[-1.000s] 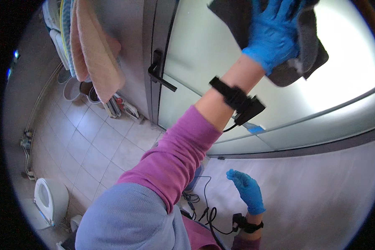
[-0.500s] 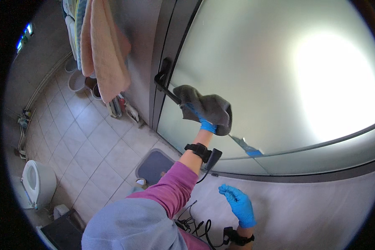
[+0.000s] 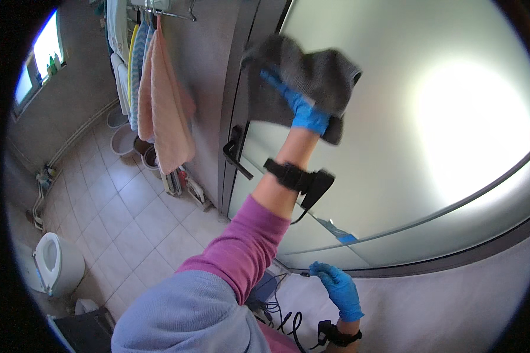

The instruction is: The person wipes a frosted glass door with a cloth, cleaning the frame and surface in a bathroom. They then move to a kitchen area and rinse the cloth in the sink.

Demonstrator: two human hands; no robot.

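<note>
My left hand (image 3: 310,113), in a blue glove, is raised against the upper part of a frosted glass door (image 3: 383,147). It grips a dark grey cloth (image 3: 324,76), which drapes over and around the fingers and partly hides them. Below the cloth, a black lever handle (image 3: 235,156) sticks out from the door's dark frame. My right hand (image 3: 338,289), also gloved in blue, hovers low in front of the door's bottom edge. Its fingers are curled together, with nothing visible in them. Both wrists wear black straps, the left one with a black device (image 3: 315,187) on it.
Towels (image 3: 159,112) hang from a rack left of the door, above several buckets (image 3: 123,140) on the tiled floor (image 3: 138,229). A white toilet (image 3: 62,265) stands at the far left. Black cables (image 3: 294,323) loop beside my right arm. A bright window (image 3: 47,44) is at upper left.
My left hand has moved the cloth upward, from beside the lever handle to above it, leaving the handle uncovered. The view has shifted a little; my right hand stays low, its fingers still curled.
</note>
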